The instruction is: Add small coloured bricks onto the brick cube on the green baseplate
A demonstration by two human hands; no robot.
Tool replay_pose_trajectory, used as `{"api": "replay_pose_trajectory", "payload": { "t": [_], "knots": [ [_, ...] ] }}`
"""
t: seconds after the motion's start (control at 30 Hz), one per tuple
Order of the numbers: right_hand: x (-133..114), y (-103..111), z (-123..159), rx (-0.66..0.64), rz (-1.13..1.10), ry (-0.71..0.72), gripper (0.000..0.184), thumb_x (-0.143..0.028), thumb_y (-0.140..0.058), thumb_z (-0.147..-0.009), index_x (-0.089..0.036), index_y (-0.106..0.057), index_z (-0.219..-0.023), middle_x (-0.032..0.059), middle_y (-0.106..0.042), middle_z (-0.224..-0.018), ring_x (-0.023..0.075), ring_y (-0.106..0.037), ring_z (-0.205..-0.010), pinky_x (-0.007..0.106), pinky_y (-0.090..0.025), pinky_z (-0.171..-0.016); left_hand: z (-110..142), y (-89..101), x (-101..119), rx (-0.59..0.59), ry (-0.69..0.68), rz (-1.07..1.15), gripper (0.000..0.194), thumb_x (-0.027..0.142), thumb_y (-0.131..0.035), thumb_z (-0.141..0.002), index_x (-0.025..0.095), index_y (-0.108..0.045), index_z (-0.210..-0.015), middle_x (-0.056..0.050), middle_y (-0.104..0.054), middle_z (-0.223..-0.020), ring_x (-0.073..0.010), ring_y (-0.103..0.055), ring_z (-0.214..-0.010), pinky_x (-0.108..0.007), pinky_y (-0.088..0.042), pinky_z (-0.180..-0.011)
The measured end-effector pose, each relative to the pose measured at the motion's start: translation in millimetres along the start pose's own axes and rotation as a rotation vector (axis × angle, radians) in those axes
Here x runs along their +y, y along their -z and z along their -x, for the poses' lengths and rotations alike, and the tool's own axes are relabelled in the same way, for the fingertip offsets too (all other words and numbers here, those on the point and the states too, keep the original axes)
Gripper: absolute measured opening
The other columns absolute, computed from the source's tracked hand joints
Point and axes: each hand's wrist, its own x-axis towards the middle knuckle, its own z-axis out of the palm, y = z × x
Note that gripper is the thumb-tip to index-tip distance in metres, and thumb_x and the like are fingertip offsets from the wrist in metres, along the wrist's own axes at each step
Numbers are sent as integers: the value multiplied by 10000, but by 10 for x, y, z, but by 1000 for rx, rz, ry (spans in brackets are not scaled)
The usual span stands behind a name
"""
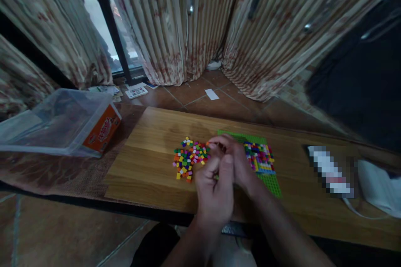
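Observation:
Both hands are close together over the wooden board, between a pile of bricks and a baseplate. My left hand [216, 185] is closed, thumb on top and fingers curled; what it holds, if anything, is hidden. Just behind and touching it, my right hand [234, 154] has its fingers bent together in a pinch, and its contents cannot be made out. Left of the hands lies a loose pile of small colourful toy bricks [188, 160]. To the right, partly covered by my right hand and forearm, lies a green studded baseplate [271, 184] with rows of multicoloured bricks [261, 156] on it.
A clear plastic box [69, 121] with an orange label stands at the left on a brown cloth [78, 179]. The wooden board [140, 154] spans the table. At the right are a pixelated object [330, 171] and a white item with a cord [379, 187].

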Motion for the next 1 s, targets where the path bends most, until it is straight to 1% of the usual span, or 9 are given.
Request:
{"api": "replay_pose_trajectory", "payload": {
  "t": [0.1,0.23,0.3,0.4,0.47,0.57,0.7,0.83,1.0],
  "knots": [
    [66,397,346,146,-19,-27,175,-337,-574,-932,-256,-724,-891,36,-686,-927,186,-642,-861,312,-500,-750,-67,64,23,43,-38,-85,467,409,-511,-974,188,-437,-569,40,-403,-543,-91,-372,-538,-246,-310,-539],
    [473,832,671,344,34,-113,190,-408,-617,-909,-260,-738,-912,62,-663,-1061,229,-635,-988,389,-518,-849,-143,74,-98,9,-55,-241,423,374,-524,-960,188,-473,-584,39,-442,-563,-99,-402,-562,-238,-339,-568],
    [665,945,747,361,61,-96,192,-408,-628,-903,-255,-743,-921,71,-649,-1100,247,-624,-1045,438,-504,-923,-200,16,-162,-46,-62,-344,408,370,-524,-949,191,-471,-586,43,-436,-558,-101,-404,-556,-235,-337,-560],
    [785,983,783,335,64,-41,178,-387,-617,-917,-262,-744,-918,73,-628,-1154,258,-603,-1105,470,-485,-976,-323,-157,-175,-188,-76,-558,279,319,-555,-917,194,-541,-667,41,-499,-593,-109,-461,-560,-232,-352,-555],
    [772,954,776,301,59,-5,169,-370,-606,-930,-270,-742,-920,70,-616,-1199,260,-586,-1136,472,-483,-987,-418,-288,-158,-264,-98,-736,78,244,-594,-874,199,-627,-820,24,-612,-690,-123,-538,-596,-244,-400,-599],
    [727,898,741,262,90,25,155,-327,-596,-938,-267,-739,-929,75,-608,-1228,266,-572,-1144,475,-488,-984,-521,-413,-213,-190,-130,-805,112,186,-593,-857,193,-655,-950,-33,-710,-876,-161,-648,-746,-276,-477,-713],
    [727,880,697,256,152,22,145,-286,-591,-933,-250,-724,-886,87,-601,-1226,280,-565,-1142,495,-485,-976,-507,-404,-465,-89,-23,-708,154,193,-596,-861,158,-659,-996,-84,-724,-968,-178,-666,-785,-297,-515,-727],
    [727,889,677,266,133,-12,125,-275,-599,-916,-238,-701,-853,89,-605,-1215,280,-571,-1148,495,-480,-985,-404,-383,-627,-99,15,-615,233,225,-624,-856,163,-654,-1078,-95,-710,-1053,-192,-669,-868,-311,-537,-757],
    [720,855,665,311,55,-74,104,-297,-618,-890,-251,-707,-861,80,-612,-1220,276,-581,-1167,503,-471,-1009,-339,-440,-612,-94,24,-651,280,227,-643,-849,165,-647,-1122,-99,-695,-1104,-204,-667,-908,-321,-540,-764]
  ]
}}
